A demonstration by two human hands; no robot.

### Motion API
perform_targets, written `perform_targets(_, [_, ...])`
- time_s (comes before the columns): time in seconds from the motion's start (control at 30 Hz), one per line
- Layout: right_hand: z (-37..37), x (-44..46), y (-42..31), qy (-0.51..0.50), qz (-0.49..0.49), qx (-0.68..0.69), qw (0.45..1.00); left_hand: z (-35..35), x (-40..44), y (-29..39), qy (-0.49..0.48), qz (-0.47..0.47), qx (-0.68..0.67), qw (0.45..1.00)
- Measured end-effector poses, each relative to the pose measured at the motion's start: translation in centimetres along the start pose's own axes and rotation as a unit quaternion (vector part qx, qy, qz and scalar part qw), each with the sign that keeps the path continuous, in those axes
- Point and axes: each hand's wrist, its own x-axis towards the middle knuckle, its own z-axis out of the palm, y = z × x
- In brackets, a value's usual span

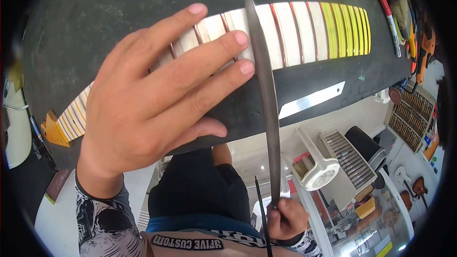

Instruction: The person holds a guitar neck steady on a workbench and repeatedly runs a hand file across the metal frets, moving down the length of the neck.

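Observation:
A guitar neck (309, 28) lies across the dark work surface, its fingerboard covered in white tape with yellow tape toward the right end. Copper-coloured frets show between the strips. My left hand (157, 81) rests flat over the middle of the neck with fingers spread, hiding part of it. Its fingertips come close to a long dark file (266, 85); whether they touch it I cannot tell. My right hand (287, 219) grips the near end of this file, low in view. The file runs across the fingerboard and past its far edge.
A metal straightedge (312, 100) lies near the bench's front edge. A red-capped marker (390, 24) and several tools sit at the right. Below stand a white-grey machine (321, 173) and a glass display case (376, 223). A thin dark rod (263, 212) shows beside my right hand.

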Motion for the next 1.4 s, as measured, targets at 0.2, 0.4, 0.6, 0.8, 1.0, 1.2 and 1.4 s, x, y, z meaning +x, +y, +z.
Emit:
perform_targets(0.2, [-0.5,0.7,-1.6,-0.014,0.014,0.004,1.000,0.0,0.1,0.0,-0.002,-0.005,-0.009,1.000])
perform_targets(0.4, [2.5,12.5,-3.9,-0.012,-0.008,0.013,1.000,-0.3,0.1,0.1,-0.008,-0.022,-0.022,0.999])
perform_targets(0.6, [1.4,7.7,-2.4,0.006,-0.012,0.029,0.999,-0.6,0.2,0.3,-0.032,-0.033,-0.031,0.998])
perform_targets(0.8, [-1.9,-1.3,-1.4,-0.060,0.021,0.002,0.998,-0.6,0.4,0.5,-0.041,-0.046,-0.035,0.997])
perform_targets(1.0, [0.6,8.3,-3.1,-0.020,-0.014,-0.006,1.000,-0.7,0.5,0.7,-0.045,-0.047,-0.031,0.997])
perform_targets(1.2, [1.9,11.0,-3.3,-0.005,-0.002,0.025,1.000,-0.5,0.3,0.5,-0.031,-0.034,-0.032,0.998])
perform_targets(1.4, [-2.2,-0.2,-1.6,-0.068,0.023,-0.010,0.997,-0.7,0.3,0.5,-0.047,-0.041,-0.029,0.998])
